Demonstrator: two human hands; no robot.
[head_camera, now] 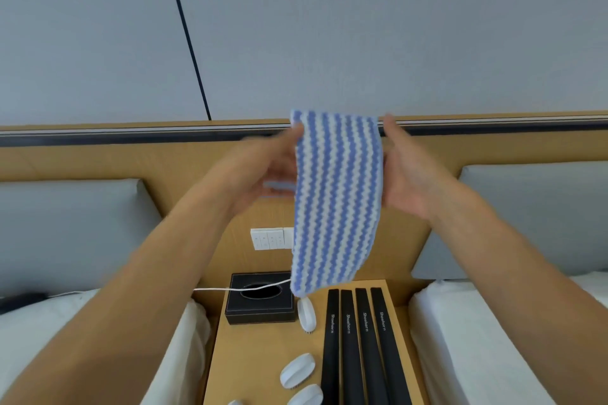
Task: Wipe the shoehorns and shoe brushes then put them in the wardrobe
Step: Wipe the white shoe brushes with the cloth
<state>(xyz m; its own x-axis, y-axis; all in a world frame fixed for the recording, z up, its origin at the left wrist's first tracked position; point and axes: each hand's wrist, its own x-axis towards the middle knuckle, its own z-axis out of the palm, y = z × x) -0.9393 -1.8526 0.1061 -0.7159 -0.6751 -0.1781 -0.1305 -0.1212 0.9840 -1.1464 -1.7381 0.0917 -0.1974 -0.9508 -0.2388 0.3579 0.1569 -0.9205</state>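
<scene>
A blue-and-white striped cloth (337, 200) hangs in the air above the nightstand. My left hand (266, 164) grips its left edge and my right hand (406, 171) holds its right edge near the top. Below, several black shoehorns (357, 345) lie side by side on the wooden nightstand (253, 358). Several white shoe brushes lie to their left: one (306, 314) just under the cloth's lower corner, another (297, 370) nearer me, and more (306, 395) at the bottom edge. The wardrobe is out of view.
A black tissue box (260, 302) stands at the back left of the nightstand, with a white cable (230, 289) crossing it. A switch panel (268, 238) is on the wooden headboard. Beds with grey pillows (65, 233) flank the nightstand on both sides.
</scene>
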